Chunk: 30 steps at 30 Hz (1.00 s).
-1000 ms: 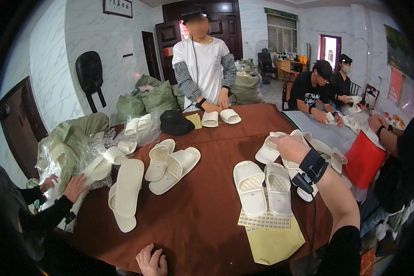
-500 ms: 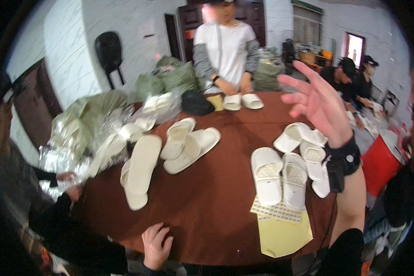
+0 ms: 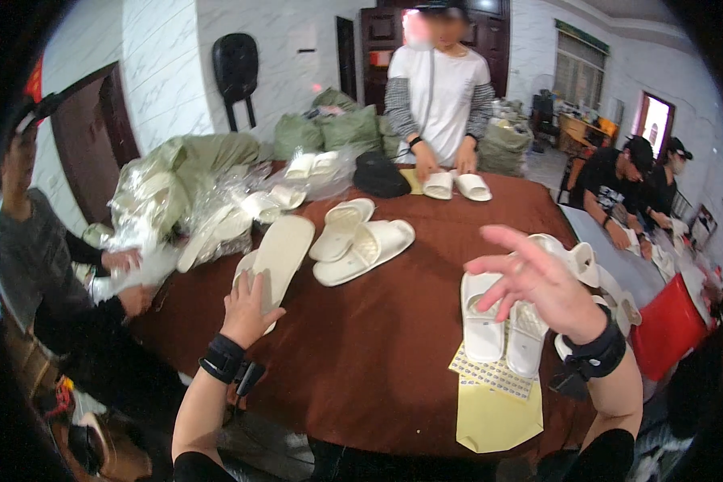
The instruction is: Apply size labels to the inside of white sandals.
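The left hand (image 3: 249, 309) rests flat, fingers spread, on a long white slipper (image 3: 277, 257) (sole up), while the right hand (image 3: 538, 281) hovers open above a white slipper pair (image 3: 502, 329).

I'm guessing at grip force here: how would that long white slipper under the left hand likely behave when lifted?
The white slipper looks like thick moulded foam, so probably light for its size and slightly bendy rather than floppy. Lying flat on the brown tablecloth, it shouldn't roll. The left hand touches only its heel end, so the toe may droop.
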### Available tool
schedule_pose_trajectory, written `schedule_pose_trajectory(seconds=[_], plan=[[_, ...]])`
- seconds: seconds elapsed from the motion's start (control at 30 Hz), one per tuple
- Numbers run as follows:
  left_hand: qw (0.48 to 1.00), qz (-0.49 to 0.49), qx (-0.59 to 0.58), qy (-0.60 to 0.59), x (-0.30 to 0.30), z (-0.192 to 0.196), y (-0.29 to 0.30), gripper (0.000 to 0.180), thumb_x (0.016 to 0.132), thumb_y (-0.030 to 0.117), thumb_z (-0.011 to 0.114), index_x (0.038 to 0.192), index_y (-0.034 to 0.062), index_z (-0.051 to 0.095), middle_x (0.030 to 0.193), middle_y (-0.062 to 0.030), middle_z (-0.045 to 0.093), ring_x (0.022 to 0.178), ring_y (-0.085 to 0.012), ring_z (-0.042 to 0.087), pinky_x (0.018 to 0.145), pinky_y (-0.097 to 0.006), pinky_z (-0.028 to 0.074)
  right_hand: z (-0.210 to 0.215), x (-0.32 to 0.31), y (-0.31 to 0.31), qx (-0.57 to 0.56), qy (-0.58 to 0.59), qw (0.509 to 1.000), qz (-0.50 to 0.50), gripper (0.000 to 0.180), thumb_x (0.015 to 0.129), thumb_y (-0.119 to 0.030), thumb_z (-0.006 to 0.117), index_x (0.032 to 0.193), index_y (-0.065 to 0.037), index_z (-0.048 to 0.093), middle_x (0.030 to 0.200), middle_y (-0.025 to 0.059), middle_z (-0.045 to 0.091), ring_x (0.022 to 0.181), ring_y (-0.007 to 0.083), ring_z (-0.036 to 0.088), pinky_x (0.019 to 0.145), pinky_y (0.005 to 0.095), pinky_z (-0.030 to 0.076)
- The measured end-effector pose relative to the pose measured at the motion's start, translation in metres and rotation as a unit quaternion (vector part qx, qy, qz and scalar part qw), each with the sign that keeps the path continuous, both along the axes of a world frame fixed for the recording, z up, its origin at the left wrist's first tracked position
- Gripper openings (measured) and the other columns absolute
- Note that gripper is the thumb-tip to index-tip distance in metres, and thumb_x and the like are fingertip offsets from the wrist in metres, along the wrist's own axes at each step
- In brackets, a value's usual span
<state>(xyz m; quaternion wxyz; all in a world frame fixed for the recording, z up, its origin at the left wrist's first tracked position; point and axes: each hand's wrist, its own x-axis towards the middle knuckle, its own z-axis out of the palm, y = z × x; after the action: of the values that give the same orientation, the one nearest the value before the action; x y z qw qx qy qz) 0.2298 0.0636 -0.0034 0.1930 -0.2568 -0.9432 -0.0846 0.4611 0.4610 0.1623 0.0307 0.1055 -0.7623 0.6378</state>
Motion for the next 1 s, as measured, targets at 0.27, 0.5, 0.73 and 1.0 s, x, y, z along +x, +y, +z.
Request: schedule_pose_trajectory(seconds=[0.27, 0.5, 0.73, 1.0], plan=[[0.995, 0.069, -0.054, -0.045, -0.049, -0.031, 0.019, 0.099, 0.070, 0.042, 0.082, 0.146, 0.0050, 0.030, 0.143, -0.0393, 0.029, 0.122, -0.0552, 0.046, 0.099, -0.058, 0.042, -0.001, 0.023, -0.013, 0.100, -0.015, 0.994, 0.036, 0.052, 0.103, -0.016, 0.043, 0.150, -0.004, 0.024, 0.131, 0.0179, 0.055, 0.096, 0.0159, 0.065, 0.074, 0.0264, 0.052], [0.978, 0.020, 0.165, -0.123, -0.060, -0.013, 0.012, 0.077, 0.073, 0.030, 0.075, 0.138, 0.0040, 0.044, 0.122, -0.0262, 0.048, 0.101, -0.0403, 0.055, 0.086, -0.046, 0.047, -0.001, 0.033, -0.016, 0.138, -0.010, 0.989, 0.051, 0.051, 0.102, -0.012, 0.046, 0.149, -0.004, 0.027, 0.132, 0.0186, 0.055, 0.099, 0.0183, 0.065, 0.085, 0.0304, 0.052], [0.701, -0.095, 0.589, -0.391, -0.006, 0.079, 0.017, 0.046, 0.092, 0.024, 0.056, 0.134, 0.0042, 0.053, 0.092, -0.0017, 0.060, 0.069, -0.0113, 0.056, 0.062, -0.024, 0.047, -0.001, 0.041, -0.012, 0.131, -0.016, 0.991, 0.024, 0.053, 0.100, -0.005, 0.045, 0.149, 0.000, 0.026, 0.132, 0.0180, 0.054, 0.102, 0.0148, 0.060, 0.092, 0.0303, 0.048], [0.547, -0.236, 0.663, -0.454, 0.037, 0.127, 0.004, 0.058, 0.097, 0.038, 0.050, 0.137, -0.0038, 0.043, 0.117, -0.0244, 0.063, 0.086, -0.0265, 0.067, 0.070, -0.033, 0.055, -0.006, 0.034, -0.014, 0.125, -0.014, 0.992, 0.024, 0.052, 0.100, -0.006, 0.046, 0.148, 0.000, 0.028, 0.133, 0.0166, 0.054, 0.103, 0.0149, 0.060, 0.092, 0.0300, 0.048]])
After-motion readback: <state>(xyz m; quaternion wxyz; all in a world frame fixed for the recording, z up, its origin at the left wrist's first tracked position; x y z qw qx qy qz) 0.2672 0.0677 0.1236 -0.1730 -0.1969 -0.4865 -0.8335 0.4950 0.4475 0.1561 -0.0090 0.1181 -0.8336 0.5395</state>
